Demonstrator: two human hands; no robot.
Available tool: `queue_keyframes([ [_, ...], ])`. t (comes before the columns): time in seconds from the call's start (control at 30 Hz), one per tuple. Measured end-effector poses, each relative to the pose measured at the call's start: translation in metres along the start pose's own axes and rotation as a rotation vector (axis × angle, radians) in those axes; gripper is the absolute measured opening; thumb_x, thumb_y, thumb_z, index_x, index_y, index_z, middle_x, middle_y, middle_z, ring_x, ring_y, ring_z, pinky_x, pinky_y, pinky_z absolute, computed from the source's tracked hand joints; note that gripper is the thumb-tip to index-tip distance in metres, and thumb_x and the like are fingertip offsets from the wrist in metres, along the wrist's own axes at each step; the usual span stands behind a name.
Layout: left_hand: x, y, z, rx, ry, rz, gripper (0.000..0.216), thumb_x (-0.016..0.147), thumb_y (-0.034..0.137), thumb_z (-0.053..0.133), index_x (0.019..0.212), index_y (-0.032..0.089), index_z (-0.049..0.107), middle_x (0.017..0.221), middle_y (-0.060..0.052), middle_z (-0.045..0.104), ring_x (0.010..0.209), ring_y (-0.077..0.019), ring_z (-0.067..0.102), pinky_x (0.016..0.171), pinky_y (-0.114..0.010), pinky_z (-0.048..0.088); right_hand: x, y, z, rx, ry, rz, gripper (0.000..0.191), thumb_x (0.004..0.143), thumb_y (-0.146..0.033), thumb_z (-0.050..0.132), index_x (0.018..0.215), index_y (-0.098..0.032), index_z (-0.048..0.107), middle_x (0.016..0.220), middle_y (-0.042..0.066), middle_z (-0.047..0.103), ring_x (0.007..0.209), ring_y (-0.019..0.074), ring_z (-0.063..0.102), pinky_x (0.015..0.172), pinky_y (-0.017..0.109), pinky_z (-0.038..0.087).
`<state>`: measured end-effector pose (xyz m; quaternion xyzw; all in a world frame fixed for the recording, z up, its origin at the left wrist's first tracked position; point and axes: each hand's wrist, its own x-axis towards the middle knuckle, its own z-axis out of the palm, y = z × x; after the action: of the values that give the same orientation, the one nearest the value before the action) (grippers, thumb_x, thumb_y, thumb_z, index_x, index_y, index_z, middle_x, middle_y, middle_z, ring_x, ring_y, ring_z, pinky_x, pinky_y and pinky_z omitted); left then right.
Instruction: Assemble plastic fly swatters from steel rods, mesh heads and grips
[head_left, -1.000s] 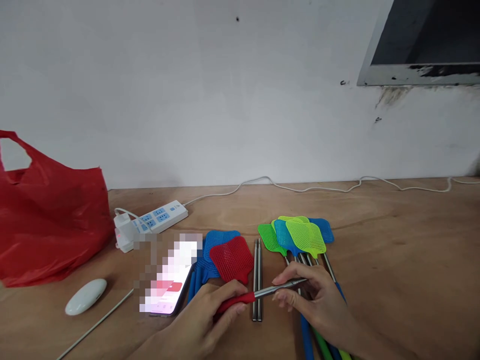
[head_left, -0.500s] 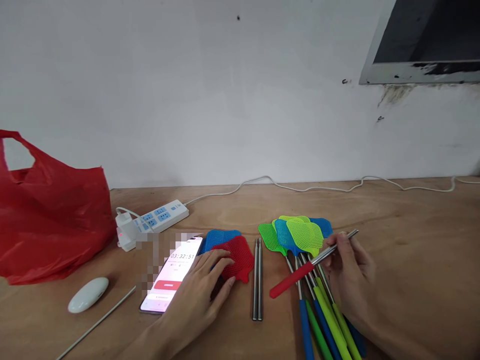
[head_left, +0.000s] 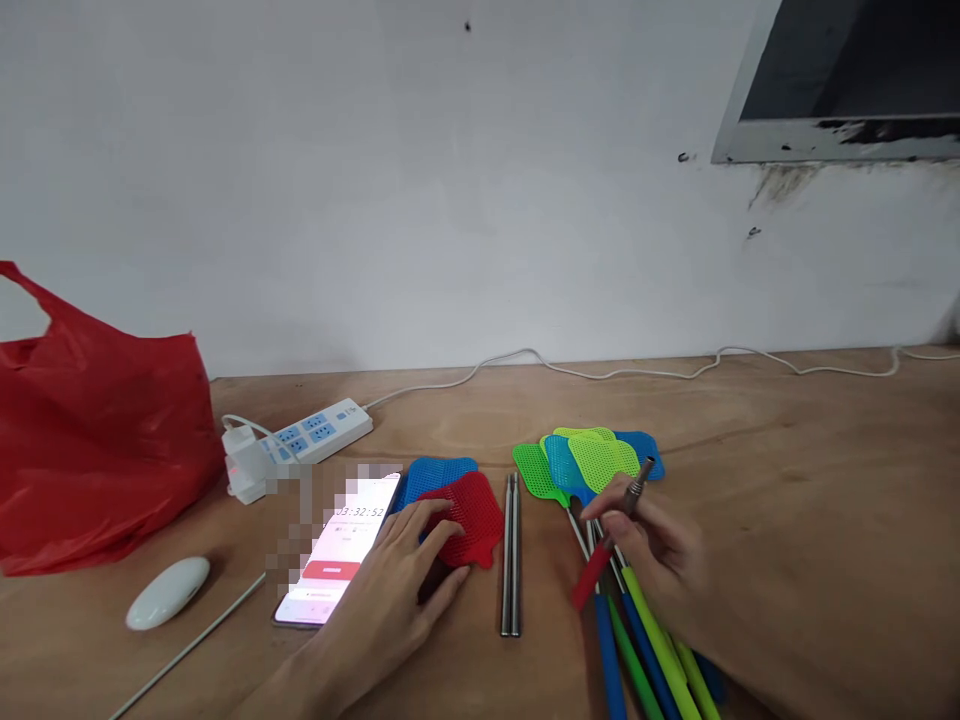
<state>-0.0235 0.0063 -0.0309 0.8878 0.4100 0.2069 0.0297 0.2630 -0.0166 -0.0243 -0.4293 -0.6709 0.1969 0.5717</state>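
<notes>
My left hand (head_left: 401,580) lies with its fingers spread over a red fly swatter head (head_left: 474,515). A blue swatter head (head_left: 435,475) peeks out beneath the red one. Between thumb and fingers, my right hand (head_left: 652,545) grips a metal swatter rod with a red handle (head_left: 591,575), tilted with the red end down and to the left. Under that hand is a pile of assembled fly swatters (head_left: 606,460) in green, blue and yellow-green; the hand covers part of their shafts. Two bare metal rods (head_left: 511,560) lie side by side between my hands.
A lit phone (head_left: 341,560) showing a timer lies by my left wrist. Behind it is a power strip (head_left: 319,440) with a charger plugged in. A red plastic bag (head_left: 105,440) and a white mouse-like object (head_left: 169,593) are at left. A cable (head_left: 615,374) runs along the wall.
My right hand has moved left and turned the red-handled rod steeper, its bare metal end now pointing up. My left hand stays on the red swatter head.
</notes>
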Motion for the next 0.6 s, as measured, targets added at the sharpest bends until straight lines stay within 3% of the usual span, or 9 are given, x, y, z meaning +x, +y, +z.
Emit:
queue_keyframes([
  [0.23,-0.0024,-0.0081,0.007,0.09,0.035,-0.009,0.036,0.098,0.038,0.056,0.129,0.021,0.055,0.144,-0.018,0.05,0.132,-0.0381,0.05,0.101,-0.062,0.049,-0.0001,0.0038,0.0064,0.158,-0.282,0.202,0.027,0.102,-0.038,0.051,0.089,-0.02,0.064,0.072,0.0,0.065,0.056,0.0111,0.055,0.053,0.024,0.044],
  [0.6,-0.0007,-0.0072,0.0057,0.059,-0.003,-0.053,0.031,0.095,0.043,0.059,0.115,0.02,0.059,0.139,-0.02,0.057,0.129,-0.0392,0.055,0.099,-0.061,0.052,-0.0016,0.0005,0.0069,0.209,-0.329,0.263,0.029,0.104,-0.042,0.046,0.098,-0.02,0.064,0.076,0.0,0.066,0.057,0.0101,0.057,0.053,0.022,0.045],
])
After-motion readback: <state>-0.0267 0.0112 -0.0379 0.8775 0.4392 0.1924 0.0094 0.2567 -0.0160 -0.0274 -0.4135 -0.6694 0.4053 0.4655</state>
